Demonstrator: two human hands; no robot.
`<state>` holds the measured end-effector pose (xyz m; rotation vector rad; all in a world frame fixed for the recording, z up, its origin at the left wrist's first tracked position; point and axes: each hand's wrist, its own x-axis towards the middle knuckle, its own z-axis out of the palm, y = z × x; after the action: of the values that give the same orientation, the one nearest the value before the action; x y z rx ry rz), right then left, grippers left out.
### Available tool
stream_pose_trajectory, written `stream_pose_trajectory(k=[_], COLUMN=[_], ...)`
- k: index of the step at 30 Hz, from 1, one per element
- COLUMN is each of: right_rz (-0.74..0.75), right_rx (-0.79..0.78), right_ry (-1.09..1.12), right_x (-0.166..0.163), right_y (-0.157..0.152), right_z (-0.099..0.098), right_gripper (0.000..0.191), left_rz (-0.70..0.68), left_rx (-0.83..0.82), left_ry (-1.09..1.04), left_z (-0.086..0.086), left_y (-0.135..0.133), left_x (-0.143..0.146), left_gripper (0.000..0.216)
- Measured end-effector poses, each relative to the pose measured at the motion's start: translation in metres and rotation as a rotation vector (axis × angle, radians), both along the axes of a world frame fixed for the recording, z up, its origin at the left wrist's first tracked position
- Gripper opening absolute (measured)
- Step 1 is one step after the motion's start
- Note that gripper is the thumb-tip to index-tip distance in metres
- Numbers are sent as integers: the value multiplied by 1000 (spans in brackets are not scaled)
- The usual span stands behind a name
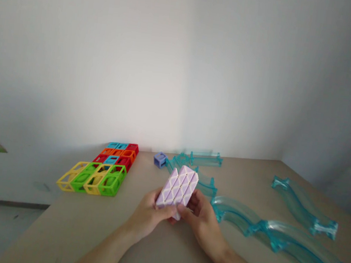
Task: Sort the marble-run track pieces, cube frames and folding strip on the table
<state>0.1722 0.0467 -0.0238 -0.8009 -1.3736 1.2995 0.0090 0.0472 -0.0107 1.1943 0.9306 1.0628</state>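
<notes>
A lavender snake twist puzzle (177, 187), folded into a flat slab with pale lines between its triangular segments, is held up above the table in both hands. Its top edge is stepped. My left hand (149, 213) grips the lower left side, thumb across the front. On the lower right, my right hand (201, 220) holds it with the thumb pressed to the bottom front and fingers curled behind. Some fingertips are hidden at the back of the puzzle.
Colourful open-frame cubes (112, 179) stand in a block at left. A blue-purple cube (159, 159) sits near the wall, joined or close to clear teal track pieces (206, 158). Longer teal curved tracks (265, 230) lie at right, another (301, 202) behind them on the table (87, 227).
</notes>
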Motion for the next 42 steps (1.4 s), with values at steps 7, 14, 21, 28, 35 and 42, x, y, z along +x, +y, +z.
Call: stream_pose_trajectory(k=[7,14,21,28,35,42], right_rz=[-59,-146,-53,34,447,526], right_rx=[98,225,527,346,-516,-526], right_ry=[-56,-167,-306,-100,-40,-18], right_x=[-2,-3,4,7,5,-1], right_y=[-1,-8,-10,-12,-5,-10], right_z=[-1,-1,8,17,9,0], right_gripper=[34,27,13,22,55,37], left_rz=[66,165,79,101,67,74], left_rx=[31,-11,-183,-2,220,363], left_ry=[37,-49,-251,-189,13,113], left_z=[-1,2,3,5,11,4], left_y=[-3,-4,-1,-1,-5,-11], left_x=[0,6,3,-4,-7,-5], left_gripper=[31,30,25,26,26,24])
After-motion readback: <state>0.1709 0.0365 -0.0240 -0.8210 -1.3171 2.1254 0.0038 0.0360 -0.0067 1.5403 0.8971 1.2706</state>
